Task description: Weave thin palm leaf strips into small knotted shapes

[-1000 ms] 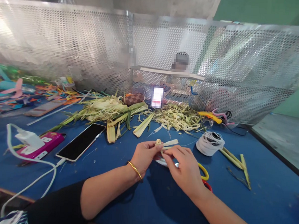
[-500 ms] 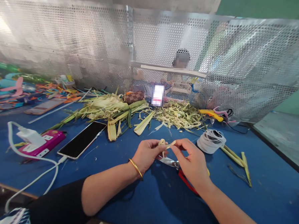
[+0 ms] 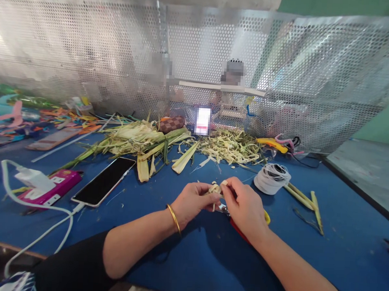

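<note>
Black sleeve (image 3: 74,261) nearest, on my left arm; gold bangle (image 3: 173,218) on that wrist. Both forearms out over the blue worktop (image 3: 191,267).

Left hand (image 3: 191,205): thumb and fingers pinched on a pale, looped husk strip (image 3: 215,189). Right hand (image 3: 246,207): fingertips closed on the same strip, at its right end. Strip is held up in front of me, between the two hands; fingers cover part of it, so can't read the loop exactly.

Scissors (image 3: 238,231) lie under my right hand, red and yellow handles, blades partly hidden.

Off left: white charger (image 3: 35,178) in a magenta power strip (image 3: 62,183), cable to a dark-screened phone (image 3: 104,182). Off right: two stalk pieces (image 3: 317,210), then a white cord spool (image 3: 271,180) just beyond my right hand.

Further out: husk pile (image 3: 132,138) left of centre, shredded pile (image 3: 228,148) right of it, yellow-handled tool (image 3: 272,145) beside that. Checkered pouch (image 3: 172,124) behind the husks, lit screen (image 3: 202,120) next to it.

Last: perforated metal partition (image 3: 200,41), blurred person (image 3: 233,73) behind it.
</note>
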`<action>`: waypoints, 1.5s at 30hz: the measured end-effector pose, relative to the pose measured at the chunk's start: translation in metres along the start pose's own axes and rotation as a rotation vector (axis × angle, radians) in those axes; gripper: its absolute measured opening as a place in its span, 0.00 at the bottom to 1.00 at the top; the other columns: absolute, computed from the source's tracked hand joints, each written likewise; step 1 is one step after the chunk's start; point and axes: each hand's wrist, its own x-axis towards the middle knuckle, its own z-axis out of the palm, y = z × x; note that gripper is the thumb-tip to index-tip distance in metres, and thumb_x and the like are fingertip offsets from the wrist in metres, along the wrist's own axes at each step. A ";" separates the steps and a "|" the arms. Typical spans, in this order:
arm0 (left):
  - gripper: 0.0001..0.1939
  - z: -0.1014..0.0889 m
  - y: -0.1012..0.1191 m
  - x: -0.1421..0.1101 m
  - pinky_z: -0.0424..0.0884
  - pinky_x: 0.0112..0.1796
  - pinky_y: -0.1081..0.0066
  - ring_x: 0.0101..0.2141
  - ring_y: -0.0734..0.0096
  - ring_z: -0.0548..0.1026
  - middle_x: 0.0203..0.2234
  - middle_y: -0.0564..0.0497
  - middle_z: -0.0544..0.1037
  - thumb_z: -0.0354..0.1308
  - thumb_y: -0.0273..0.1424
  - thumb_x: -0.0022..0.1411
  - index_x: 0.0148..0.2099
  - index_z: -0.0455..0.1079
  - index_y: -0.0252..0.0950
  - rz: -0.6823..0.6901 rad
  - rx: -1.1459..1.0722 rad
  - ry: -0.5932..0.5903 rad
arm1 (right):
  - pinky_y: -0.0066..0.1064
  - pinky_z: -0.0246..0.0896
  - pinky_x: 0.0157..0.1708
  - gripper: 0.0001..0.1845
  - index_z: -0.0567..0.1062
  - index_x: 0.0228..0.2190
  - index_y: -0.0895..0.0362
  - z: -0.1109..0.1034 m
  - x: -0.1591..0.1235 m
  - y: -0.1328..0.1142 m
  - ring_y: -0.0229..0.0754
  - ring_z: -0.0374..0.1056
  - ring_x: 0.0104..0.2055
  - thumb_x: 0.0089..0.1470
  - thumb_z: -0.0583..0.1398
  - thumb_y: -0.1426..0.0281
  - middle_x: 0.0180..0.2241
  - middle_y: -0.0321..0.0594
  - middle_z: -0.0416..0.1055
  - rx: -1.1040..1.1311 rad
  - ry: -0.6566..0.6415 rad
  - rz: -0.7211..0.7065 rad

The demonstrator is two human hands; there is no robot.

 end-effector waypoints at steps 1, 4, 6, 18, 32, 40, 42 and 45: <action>0.16 0.000 0.000 0.000 0.63 0.27 0.76 0.22 0.78 0.66 0.18 0.53 0.72 0.66 0.41 0.44 0.26 0.73 0.31 -0.002 0.008 0.015 | 0.29 0.50 0.24 0.11 0.68 0.27 0.54 0.001 0.000 0.000 0.39 0.60 0.22 0.56 0.52 0.62 0.19 0.34 0.65 0.052 -0.013 0.031; 0.16 -0.002 -0.002 0.002 0.64 0.28 0.75 0.22 0.77 0.68 0.18 0.53 0.72 0.66 0.41 0.44 0.27 0.74 0.31 -0.013 -0.011 0.086 | 0.28 0.54 0.23 0.10 0.67 0.32 0.54 0.000 0.002 -0.002 0.38 0.61 0.21 0.54 0.54 0.60 0.19 0.32 0.65 0.305 -0.048 0.156; 0.16 -0.004 -0.002 0.003 0.65 0.28 0.75 0.22 0.77 0.68 0.19 0.52 0.73 0.67 0.40 0.44 0.27 0.74 0.31 -0.036 -0.073 0.140 | 0.28 0.57 0.23 0.14 0.66 0.38 0.55 -0.002 0.003 -0.005 0.38 0.62 0.21 0.52 0.57 0.60 0.21 0.31 0.67 0.472 -0.050 0.219; 0.16 -0.005 0.003 0.003 0.65 0.26 0.76 0.20 0.79 0.68 0.19 0.53 0.74 0.66 0.38 0.44 0.30 0.73 0.31 -0.007 -0.045 0.116 | 0.33 0.64 0.35 0.09 0.75 0.31 0.55 -0.007 0.005 -0.011 0.40 0.68 0.30 0.53 0.56 0.64 0.27 0.38 0.72 0.726 -0.031 0.098; 0.09 -0.004 -0.001 0.005 0.69 0.28 0.73 0.22 0.75 0.71 0.22 0.50 0.77 0.63 0.31 0.47 0.32 0.74 0.31 0.019 0.084 0.233 | 0.30 0.64 0.26 0.11 0.73 0.26 0.57 -0.007 0.006 -0.010 0.39 0.68 0.24 0.45 0.61 0.61 0.21 0.35 0.70 0.728 -0.138 0.349; 0.10 -0.007 -0.006 0.005 0.68 0.29 0.73 0.24 0.72 0.73 0.24 0.49 0.78 0.60 0.33 0.50 0.34 0.75 0.33 0.083 0.244 0.223 | 0.31 0.64 0.23 0.15 0.70 0.26 0.56 0.000 0.007 -0.006 0.40 0.68 0.22 0.40 0.65 0.60 0.21 0.34 0.70 0.833 -0.101 0.419; 0.08 -0.006 -0.006 0.005 0.67 0.28 0.74 0.23 0.73 0.71 0.22 0.51 0.77 0.60 0.32 0.50 0.33 0.75 0.33 0.074 0.228 0.238 | 0.30 0.63 0.23 0.13 0.71 0.26 0.56 0.000 0.006 -0.006 0.39 0.68 0.22 0.43 0.64 0.60 0.21 0.34 0.70 0.811 -0.098 0.388; 0.08 -0.005 -0.008 0.006 0.66 0.27 0.75 0.21 0.75 0.70 0.20 0.52 0.76 0.61 0.32 0.49 0.31 0.74 0.33 0.070 0.203 0.240 | 0.30 0.63 0.25 0.10 0.72 0.25 0.56 0.001 0.003 -0.005 0.39 0.67 0.24 0.48 0.61 0.62 0.22 0.36 0.70 0.678 -0.057 0.286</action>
